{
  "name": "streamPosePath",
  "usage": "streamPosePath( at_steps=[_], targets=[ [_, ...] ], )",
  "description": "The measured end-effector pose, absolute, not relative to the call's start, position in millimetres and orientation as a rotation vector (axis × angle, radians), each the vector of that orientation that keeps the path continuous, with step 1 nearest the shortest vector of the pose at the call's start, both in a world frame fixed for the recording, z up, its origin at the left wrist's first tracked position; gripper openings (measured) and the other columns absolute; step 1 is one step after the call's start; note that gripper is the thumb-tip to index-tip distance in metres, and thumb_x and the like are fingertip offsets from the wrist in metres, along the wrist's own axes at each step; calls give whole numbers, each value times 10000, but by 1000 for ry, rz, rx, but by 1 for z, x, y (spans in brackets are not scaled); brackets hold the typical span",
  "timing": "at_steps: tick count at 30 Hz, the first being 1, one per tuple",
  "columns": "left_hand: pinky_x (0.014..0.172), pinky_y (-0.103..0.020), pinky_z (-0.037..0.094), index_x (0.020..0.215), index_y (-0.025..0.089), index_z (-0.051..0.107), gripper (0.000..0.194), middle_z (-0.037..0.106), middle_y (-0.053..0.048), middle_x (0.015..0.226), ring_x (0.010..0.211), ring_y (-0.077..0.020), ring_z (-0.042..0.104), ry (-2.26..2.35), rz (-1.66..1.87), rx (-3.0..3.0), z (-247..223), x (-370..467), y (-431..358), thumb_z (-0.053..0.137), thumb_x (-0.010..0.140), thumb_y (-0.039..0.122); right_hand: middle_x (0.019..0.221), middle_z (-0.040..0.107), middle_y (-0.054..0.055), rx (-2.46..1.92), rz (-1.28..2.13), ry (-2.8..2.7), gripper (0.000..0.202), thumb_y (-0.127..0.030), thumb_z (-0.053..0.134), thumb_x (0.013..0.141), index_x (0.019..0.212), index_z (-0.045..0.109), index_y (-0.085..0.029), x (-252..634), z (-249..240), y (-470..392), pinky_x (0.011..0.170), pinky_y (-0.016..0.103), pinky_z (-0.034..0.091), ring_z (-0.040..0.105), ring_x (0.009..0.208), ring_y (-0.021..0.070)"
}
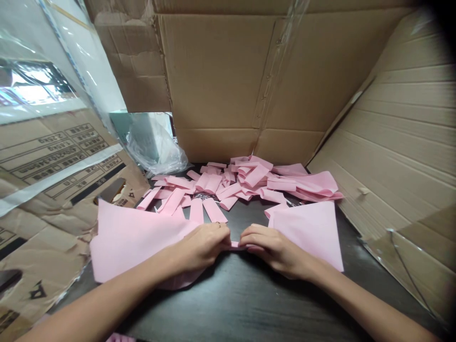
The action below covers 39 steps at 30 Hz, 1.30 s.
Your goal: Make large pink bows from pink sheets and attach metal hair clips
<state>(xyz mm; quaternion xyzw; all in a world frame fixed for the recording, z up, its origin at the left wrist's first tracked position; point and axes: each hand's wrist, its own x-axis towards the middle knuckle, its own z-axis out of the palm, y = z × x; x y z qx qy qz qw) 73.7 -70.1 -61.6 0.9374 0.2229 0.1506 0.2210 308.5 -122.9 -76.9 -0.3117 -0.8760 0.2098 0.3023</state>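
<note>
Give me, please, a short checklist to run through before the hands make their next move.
1. Left hand gripping the pink cloth: ok.
2. Right hand gripping pink cloth too: ok.
3. Cloth spread flat: not ok; it narrows between the hands.
4. Cloth all one piece: cannot tell; the fingers hide part.
5. Cloth apart from the pink pieces beyond: cannot tell; they overlap in view.
6. Plastic bag away from both hands: ok.

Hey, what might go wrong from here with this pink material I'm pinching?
Two risks. The pink material narrows to a thin strip between your left hand and right hand, so a hard pull might crease or tear it there. Its wide ends also spread close to the loose pink pieces, so a sweep could drag or scatter some.
</note>
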Motion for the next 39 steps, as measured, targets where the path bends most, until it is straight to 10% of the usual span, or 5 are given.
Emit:
streamPosePath(
  at_steps=[8, 29, 39],
  targets=[
    [732, -276, 417, 988, 173, 582, 193, 629, -75, 963, 831, -152, 543, 479, 325, 2634, -49, 74, -71, 392, 953, 183, 896, 638, 50, -863, 594, -2257, 158, -112, 489, 928, 802, 558, -178, 312, -79, -121, 681, 280, 445, 566, 777, 141],
    [718, -275, 442, 976, 167, 632, 234, 644, -75, 959, 824, -156, 573, 432, 332, 2673, -54, 78, -72, 410, 921, 119, 804, 608, 83, -1030, -13, -2459, 181, -139, 444, 928, 793, 563, -157, 290, -75, -131, 666, 326, 350, 453, 749, 193],
    [721, -272, 445, 955, 166, 612, 203, 627, -66, 939, 832, -146, 576, 476, 373, 2604, -53, 80, -77, 411, 929, 153, 792, 542, 49, -1029, 233, -2401, 227, -44, 360, 932, 845, 532, -163, 293, -80, -131, 631, 272, 384, 457, 709, 159]
  ],
)
